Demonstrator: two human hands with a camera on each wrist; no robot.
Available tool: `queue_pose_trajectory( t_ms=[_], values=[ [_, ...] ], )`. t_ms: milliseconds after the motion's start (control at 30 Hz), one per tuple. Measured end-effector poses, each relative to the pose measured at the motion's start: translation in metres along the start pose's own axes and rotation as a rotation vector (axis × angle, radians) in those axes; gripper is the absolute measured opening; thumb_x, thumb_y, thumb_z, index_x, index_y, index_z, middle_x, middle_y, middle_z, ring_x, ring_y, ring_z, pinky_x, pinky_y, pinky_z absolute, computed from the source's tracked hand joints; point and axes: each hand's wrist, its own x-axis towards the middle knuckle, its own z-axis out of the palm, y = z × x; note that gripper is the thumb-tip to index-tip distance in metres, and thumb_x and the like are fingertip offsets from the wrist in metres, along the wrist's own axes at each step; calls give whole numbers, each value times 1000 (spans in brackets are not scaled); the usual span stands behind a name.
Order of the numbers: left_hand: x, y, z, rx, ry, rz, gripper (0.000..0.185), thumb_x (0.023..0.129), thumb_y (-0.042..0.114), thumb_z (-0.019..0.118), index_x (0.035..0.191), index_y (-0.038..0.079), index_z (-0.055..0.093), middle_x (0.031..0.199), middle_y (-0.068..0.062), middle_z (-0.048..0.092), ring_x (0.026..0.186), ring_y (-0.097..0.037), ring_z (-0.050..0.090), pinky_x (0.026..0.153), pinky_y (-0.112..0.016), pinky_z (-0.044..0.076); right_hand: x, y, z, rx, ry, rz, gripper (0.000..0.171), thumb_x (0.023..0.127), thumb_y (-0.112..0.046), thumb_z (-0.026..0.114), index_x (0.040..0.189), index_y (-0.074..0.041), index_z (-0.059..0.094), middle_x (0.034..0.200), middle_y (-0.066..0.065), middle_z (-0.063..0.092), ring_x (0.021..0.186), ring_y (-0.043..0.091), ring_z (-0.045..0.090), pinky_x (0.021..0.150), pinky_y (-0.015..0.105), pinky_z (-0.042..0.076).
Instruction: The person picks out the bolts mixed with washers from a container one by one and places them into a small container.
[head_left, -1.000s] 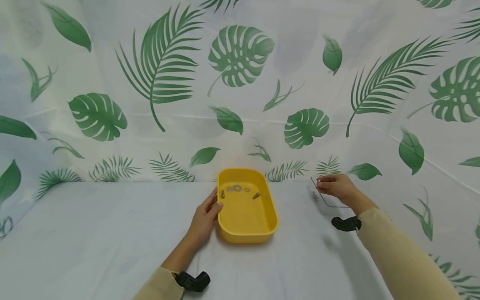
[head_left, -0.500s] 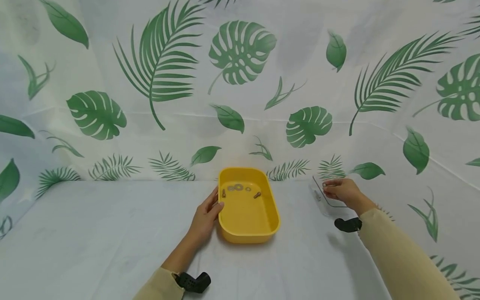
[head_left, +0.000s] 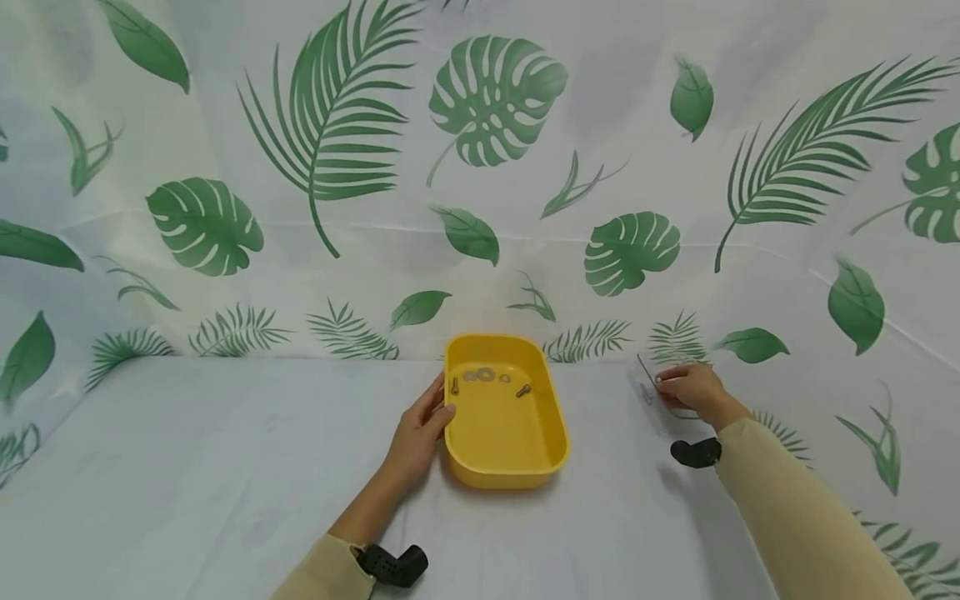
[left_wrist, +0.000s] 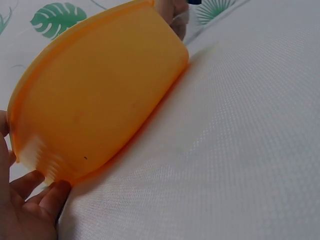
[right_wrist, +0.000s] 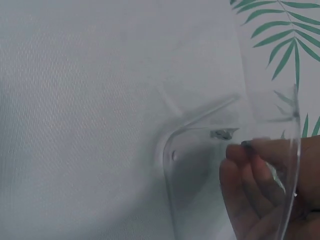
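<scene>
While the left hand (head_left: pixel 420 433) rests with straight fingers against the near left side of the yellow tray (head_left: pixel 504 450) on the white cloth (head_left: pixel 225 467), the right hand (head_left: pixel 693 390) pinches a clear plastic sheet (right_wrist: pixel 210 190), tilted just above the cloth to the tray's right; bolts (head_left: pixel 523 390) and washers (head_left: pixel 480 375) lie at the tray's far end.

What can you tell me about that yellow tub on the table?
The yellow tub is an oblong, round-cornered tray that looks like smooth plastic, with a raised rim and shallow walls. It sits upright on the white cloth-covered table, near the leafy backdrop. At its far end lie a few small metal bits that look like washers and bolts. The left hand rests against its left wall. The right hand is apart from it.
</scene>
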Motion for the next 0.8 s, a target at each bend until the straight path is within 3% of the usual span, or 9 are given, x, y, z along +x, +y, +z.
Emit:
queue_pose_trajectory(
  t_ms=[333,800],
  values=[
    [1,-2,3,-1,-5,13,58,106,26,50,160,28,31,161,-11,41,149,-30,41,116,-47,44,11,5,-2,-34,19,74,33,97,-6,60,123,13,60,88,3,66,76,11,60,66,22,55],
    [3,-2,1,24,4,2,57,106,29,50,160,30,31,161,-7,43,148,-26,43,116,-45,44,16,5,0,-70,1,86,33,96,-7,60,123,12,62,89,4,67,77,14,59,66,24,52]
  ],
)
